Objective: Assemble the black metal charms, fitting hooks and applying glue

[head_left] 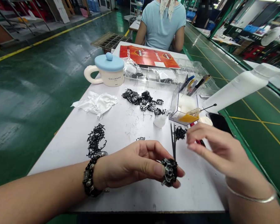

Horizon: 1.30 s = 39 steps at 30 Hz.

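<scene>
My left hand [140, 165] grips a small black and silver part [170, 171] between thumb and fingers above the white table. To its right, my right hand [214, 149] is raised near a small pile of black pieces [180, 133]; thumb and fingertips come close together, slightly blurred, and whether anything is between them cannot be made out. Black tweezers [173, 140] lie just behind the held part. A heap of black and silver parts [142, 99] sits farther back, and a pile of thin black hooked pieces [96, 140] lies to the left.
A lidded mug [112, 74] and white cloth [94, 102] stand at the back left. A clear box with pens [184, 109], a small white bottle [160, 120], a large white bottle [240, 87] and a dark phone [220, 124] are at the right. A person [163, 25] sits beyond the table.
</scene>
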Motion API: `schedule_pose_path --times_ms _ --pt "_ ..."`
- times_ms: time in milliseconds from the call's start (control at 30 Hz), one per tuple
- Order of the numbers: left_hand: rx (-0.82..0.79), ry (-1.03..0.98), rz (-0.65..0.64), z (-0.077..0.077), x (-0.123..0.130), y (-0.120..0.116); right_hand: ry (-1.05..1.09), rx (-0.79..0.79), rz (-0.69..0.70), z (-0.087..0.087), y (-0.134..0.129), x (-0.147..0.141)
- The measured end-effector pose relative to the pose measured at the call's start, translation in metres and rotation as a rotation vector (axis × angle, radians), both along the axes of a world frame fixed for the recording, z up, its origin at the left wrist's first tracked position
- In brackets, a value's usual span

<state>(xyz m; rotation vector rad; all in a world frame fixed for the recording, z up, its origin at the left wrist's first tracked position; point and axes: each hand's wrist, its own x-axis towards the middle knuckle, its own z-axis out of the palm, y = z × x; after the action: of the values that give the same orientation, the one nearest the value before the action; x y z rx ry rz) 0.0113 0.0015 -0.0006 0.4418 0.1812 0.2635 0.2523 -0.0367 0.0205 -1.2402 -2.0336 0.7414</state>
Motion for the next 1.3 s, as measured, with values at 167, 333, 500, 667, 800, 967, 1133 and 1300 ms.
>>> schedule_pose_path --times_ms 167,333,500,667,800,967,1133,1300 --pt "0.008 0.031 0.038 0.001 -0.002 0.005 -0.549 -0.310 -0.347 -0.013 0.015 0.045" --pt "0.034 0.054 0.035 0.001 -0.001 0.005 -0.564 -0.366 -0.359 -0.027 0.022 0.033" --pt "0.047 0.065 0.030 0.001 -0.002 0.005 -0.567 -0.365 -0.393 -0.029 0.023 0.026" --pt "0.050 0.074 0.035 0.001 -0.003 0.004 -0.556 -0.376 -0.410 -0.030 0.024 0.031" --pt "0.056 0.078 0.031 0.000 -0.002 0.004 -0.538 -0.373 -0.378 -0.030 0.025 0.033" --pt "0.065 0.086 0.028 -0.001 -0.001 0.005 -0.519 -0.347 -0.326 -0.032 0.026 0.034" --pt "0.061 0.090 0.029 -0.001 -0.001 0.005 -0.508 -0.340 -0.305 -0.033 0.026 0.034" --pt "0.058 0.088 0.034 0.001 -0.002 0.005 -0.468 -0.341 -0.290 -0.023 0.022 0.032"
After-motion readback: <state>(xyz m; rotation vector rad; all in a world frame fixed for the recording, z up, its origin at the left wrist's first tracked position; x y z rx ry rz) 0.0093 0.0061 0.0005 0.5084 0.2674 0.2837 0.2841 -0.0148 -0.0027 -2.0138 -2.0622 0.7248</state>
